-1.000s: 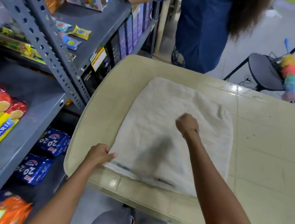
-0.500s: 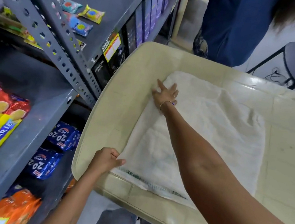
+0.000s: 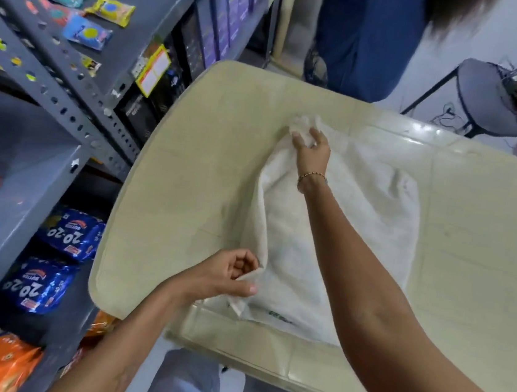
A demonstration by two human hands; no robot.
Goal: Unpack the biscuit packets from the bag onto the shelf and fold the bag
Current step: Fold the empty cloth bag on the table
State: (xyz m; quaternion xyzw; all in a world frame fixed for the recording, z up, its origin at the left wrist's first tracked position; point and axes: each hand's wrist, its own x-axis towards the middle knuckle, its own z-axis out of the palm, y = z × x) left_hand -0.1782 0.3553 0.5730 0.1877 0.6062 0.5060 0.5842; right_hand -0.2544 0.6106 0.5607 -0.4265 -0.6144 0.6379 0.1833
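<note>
White woven cloth is what both hands have hold of: the bag (image 3: 336,237) lies flat on the cream table (image 3: 189,171), its left edge lifted. The left hand (image 3: 225,276) pinches the near-left corner between thumb and curled fingers; the right hand (image 3: 312,150) has its fingers closed on a bunch of cloth at the far-left corner. The biscuit packets (image 3: 65,238) sit on the grey shelf (image 3: 12,200) to the left, so the unpacking looks done and the folding is in hand

The likely trouble is a crooked fold. The two grips differ, one a neat pinch and one a bunched fistful, so the edge may come over skewed or creased. The cloth is limp, and its near end lies close to the table's near edge, where a tug toward the body could drag it off. The tabletop looks glossy, so the unheld right side may slide instead of staying put

The room is tight: shelving close on the left, another person in blue standing at the far side, and a dark chair (image 3: 481,92) at far right
</note>
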